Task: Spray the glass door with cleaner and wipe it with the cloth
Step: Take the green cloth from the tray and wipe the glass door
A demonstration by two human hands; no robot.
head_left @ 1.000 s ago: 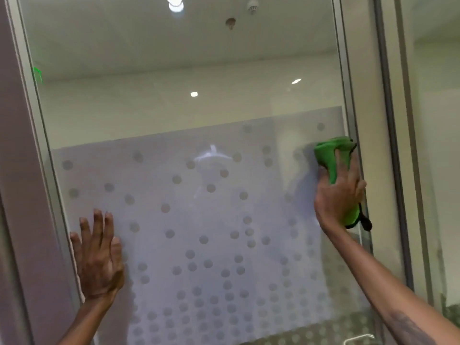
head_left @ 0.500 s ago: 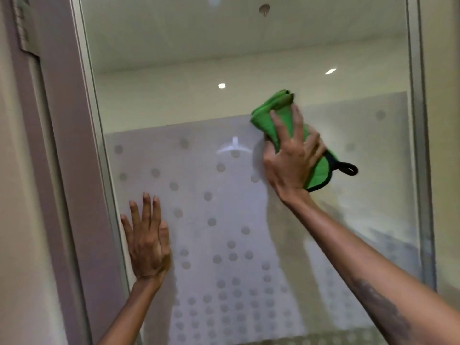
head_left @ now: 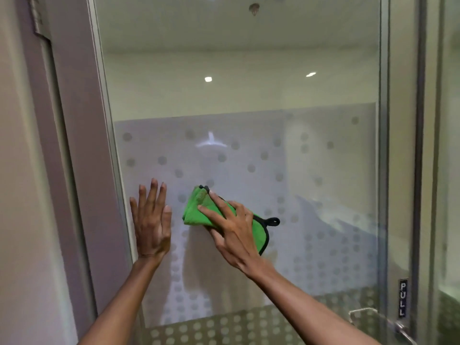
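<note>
The glass door (head_left: 249,95) fills the view, clear at the top and frosted with grey dots lower down. My right hand (head_left: 234,232) presses a folded green cloth (head_left: 196,210) with black trim and a black loop flat against the frosted band, left of the middle. My left hand (head_left: 151,220) lies flat on the glass just to the left of the cloth, fingers spread upward, holding nothing. No spray bottle is in view.
A grey door frame (head_left: 74,145) runs down the left side. On the right stands the metal door edge (head_left: 384,170) with a PULL label (head_left: 402,297) and a metal handle (head_left: 398,327) low down. Another glass panel (head_left: 450,145) lies beyond.
My right hand has swept the cloth from the right edge, up and across the glass, then down and left to beside my left hand. The left hand stays flat on the glass.
</note>
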